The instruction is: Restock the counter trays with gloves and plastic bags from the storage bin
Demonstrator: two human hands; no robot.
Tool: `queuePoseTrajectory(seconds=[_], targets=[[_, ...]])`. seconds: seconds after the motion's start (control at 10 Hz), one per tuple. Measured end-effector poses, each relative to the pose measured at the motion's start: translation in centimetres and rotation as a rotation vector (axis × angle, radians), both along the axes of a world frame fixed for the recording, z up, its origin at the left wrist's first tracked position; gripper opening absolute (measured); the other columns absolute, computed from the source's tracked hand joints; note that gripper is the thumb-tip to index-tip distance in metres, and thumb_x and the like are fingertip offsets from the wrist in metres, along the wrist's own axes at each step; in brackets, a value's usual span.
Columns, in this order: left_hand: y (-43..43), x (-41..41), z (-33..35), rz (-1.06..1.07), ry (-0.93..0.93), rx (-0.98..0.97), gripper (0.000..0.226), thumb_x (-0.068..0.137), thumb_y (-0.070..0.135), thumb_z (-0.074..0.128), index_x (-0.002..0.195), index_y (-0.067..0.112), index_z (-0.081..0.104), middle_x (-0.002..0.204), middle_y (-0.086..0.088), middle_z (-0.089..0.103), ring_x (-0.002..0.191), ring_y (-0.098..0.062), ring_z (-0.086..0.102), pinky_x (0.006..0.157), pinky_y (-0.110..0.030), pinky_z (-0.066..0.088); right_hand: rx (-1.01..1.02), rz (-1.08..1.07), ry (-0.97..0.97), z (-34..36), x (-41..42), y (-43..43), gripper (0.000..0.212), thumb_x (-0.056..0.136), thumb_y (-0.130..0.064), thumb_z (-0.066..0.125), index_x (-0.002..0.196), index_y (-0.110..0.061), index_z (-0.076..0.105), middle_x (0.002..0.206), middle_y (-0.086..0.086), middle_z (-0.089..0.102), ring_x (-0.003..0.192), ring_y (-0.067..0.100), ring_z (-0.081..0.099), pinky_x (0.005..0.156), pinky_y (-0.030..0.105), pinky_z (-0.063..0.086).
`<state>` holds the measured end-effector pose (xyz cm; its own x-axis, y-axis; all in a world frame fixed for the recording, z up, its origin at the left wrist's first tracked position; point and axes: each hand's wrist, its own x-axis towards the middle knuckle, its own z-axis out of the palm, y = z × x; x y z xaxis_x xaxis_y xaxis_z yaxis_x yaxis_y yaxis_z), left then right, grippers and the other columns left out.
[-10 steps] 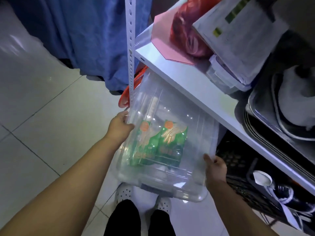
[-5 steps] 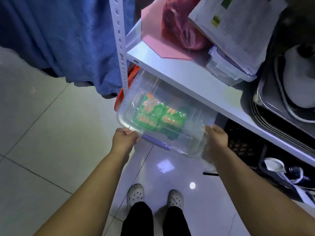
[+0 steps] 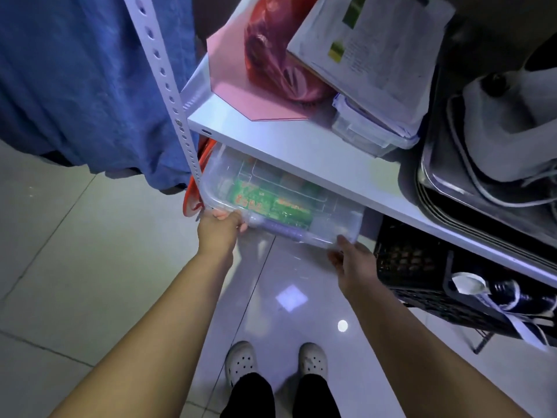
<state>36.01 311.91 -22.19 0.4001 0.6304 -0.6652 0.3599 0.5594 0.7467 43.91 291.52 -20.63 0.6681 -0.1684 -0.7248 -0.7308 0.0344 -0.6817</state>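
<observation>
A clear plastic storage bin [image 3: 337,212] with a purple handle sits mostly under the white shelf [image 3: 301,146], its front edge sticking out. Green glove packets [image 3: 265,200] show through its wall. My left hand [image 3: 220,227] grips the bin's front left corner, fingers curled over the rim. At the front right corner, my right hand [image 3: 349,260] touches the bin; how its fingers lie is not plain.
On the shelf lie a pink sheet [image 3: 241,95], a red bag [image 3: 277,64], papers on a small clear box [image 3: 370,128] and metal trays [image 3: 482,176]. A black crate [image 3: 422,267] stands under the shelf at right. Blue cloth [image 3: 84,79] hangs left of the perforated post [image 3: 168,95].
The bin has gone from being held out in front of me to sliding in under the shelf. Both hands moved forward with it.
</observation>
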Motion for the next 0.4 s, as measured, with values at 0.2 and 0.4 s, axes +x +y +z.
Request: queuePoseTrajectory(seconds=[0.2, 0.4], targets=[[1.8, 4.0, -0.7, 0.009, -0.008, 0.021, 0.015, 0.078, -0.009, 0.058, 0.083, 0.005, 0.053, 0.070, -0.009, 0.053, 0.066, -0.023, 0.054, 0.085, -0.040, 0.050, 0.173, -0.091, -0.004, -0.5, 2.1, 1.8, 0.017, 0.087, 0.010, 0.055, 0.104, 0.005, 0.054, 0.088, 0.015, 0.057, 0.074, 0.017, 0.060, 0.076, 0.026, 0.055], [1.5, 4.8, -1.3, -0.085, 0.080, 0.103, 0.050, 0.080, 0.001, 0.055, 0.128, 0.000, 0.042, 0.084, -0.006, 0.054, 0.082, -0.025, 0.055, 0.089, -0.040, 0.047, 0.182, -0.005, 0.048, -1.6, 2.2, 1.5, 0.033, 0.089, 0.007, 0.055, 0.121, 0.002, 0.049, 0.085, 0.012, 0.062, 0.070, 0.016, 0.067, 0.075, 0.026, 0.058]])
